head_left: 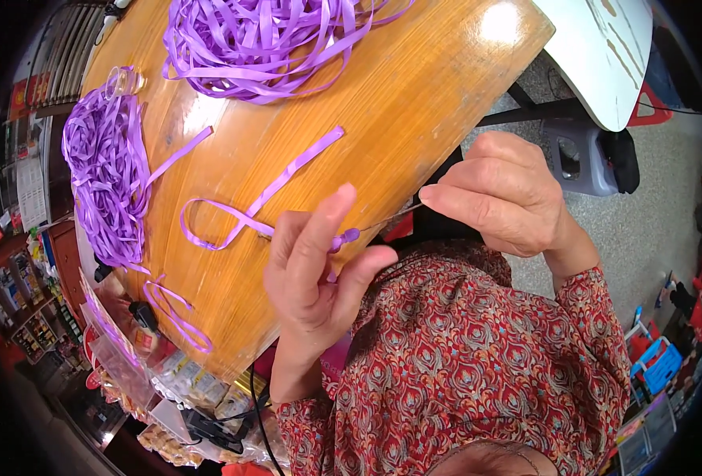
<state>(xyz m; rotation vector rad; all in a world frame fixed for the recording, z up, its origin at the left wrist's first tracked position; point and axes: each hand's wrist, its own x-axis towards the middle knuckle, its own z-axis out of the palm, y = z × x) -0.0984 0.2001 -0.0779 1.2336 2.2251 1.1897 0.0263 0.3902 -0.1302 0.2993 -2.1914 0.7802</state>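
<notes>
My left hand (319,270) pinches a folded piece of purple ribbon (346,236) between thumb and fingers, just off the near edge of the wooden table (414,87). From that hand a purple ribbon strip (248,210) trails back onto the table, forming a loop and then a straight length. My right hand (506,194) holds a thin needle (395,216) between thumb and forefinger, its tip pointing at the folded ribbon.
A large heap of purple ribbon (264,40) lies at the table's far side and a second heap (109,178) hangs over its left edge. A short ribbon loop (175,313) lies near the front corner. A clear tape roll (123,79) sits far left. Packets clutter the lower left.
</notes>
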